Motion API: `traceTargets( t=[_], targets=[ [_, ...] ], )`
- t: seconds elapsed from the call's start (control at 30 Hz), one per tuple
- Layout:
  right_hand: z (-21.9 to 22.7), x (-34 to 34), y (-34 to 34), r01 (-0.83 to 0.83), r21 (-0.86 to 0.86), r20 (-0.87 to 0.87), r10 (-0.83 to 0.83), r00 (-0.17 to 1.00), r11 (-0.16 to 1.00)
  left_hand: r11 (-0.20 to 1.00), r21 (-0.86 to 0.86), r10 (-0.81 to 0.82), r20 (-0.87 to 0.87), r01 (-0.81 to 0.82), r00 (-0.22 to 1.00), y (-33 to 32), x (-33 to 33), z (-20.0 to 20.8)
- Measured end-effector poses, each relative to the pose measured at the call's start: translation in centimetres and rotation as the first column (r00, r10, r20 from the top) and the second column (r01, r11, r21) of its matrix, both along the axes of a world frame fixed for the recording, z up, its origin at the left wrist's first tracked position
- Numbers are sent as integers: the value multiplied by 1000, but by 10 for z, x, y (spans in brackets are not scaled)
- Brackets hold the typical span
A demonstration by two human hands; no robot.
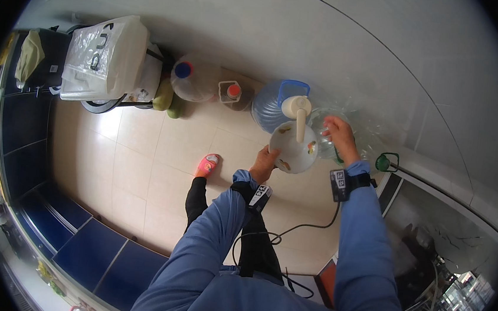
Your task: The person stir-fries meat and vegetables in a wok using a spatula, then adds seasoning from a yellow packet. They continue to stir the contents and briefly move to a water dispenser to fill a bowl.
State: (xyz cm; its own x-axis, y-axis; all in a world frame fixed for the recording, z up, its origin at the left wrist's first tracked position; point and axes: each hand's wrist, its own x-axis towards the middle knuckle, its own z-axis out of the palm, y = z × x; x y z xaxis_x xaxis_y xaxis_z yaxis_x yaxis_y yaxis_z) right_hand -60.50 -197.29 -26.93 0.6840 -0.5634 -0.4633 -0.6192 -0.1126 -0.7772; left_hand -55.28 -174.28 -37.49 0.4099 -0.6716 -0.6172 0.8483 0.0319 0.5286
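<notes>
A white bowl [288, 151] with small painted flowers is gripped at its left rim by my left hand [263, 165]. Right above the bowl, a cream pump spout [301, 124] points down into it. The pump head [296, 107] sits on a large blue water jug [270, 105] with a blue carrying handle [294, 89]. To the right of the spout, my right hand [339, 137] is raised with loosely bent fingers, and nothing shows in them. It hovers over clear plastic bottles [328, 118]. Whether the bowl holds anything is hard to make out.
Along the wall stand a clear jug with a blue cap [183, 70] and a bottle with a red cap [233, 91]. Green gourds [164, 96] lie beside a rack with a white bin [103, 60]. Dark blue cabinets [92, 254] line the left. A cable [277, 236] hangs from my right wrist.
</notes>
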Motion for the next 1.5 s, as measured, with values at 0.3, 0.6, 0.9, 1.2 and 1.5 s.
traceTargets(
  t=[0.3, 0.6, 0.9, 1.2, 1.5],
  targets=[
    [2, -5, 5, -10, 85, 42, 6, 999, 996, 999, -38, -20, -2, 20, 1000, 9, -2, -16],
    [-1, -11, 11, -3, 116, 27, 0, 1000, 993, 999, -52, 5, -4, -5, 1000, 17, 0, -36],
    [-6, -12, 14, 15, 101, 59, -21, 998, 995, 999, -17, 42, 27, -42, 999, 22, -1, -36],
    [-5, -13, 15, -10, 111, 5, 10, 1000, 994, 999, -4, 52, 8, -52, 999, 22, -5, -42],
    [1, -1, 20, 39, 37, 85, -42, 995, 999, 999, -3, 46, 11, -46, 999, 19, -8, -42]
  ],
)
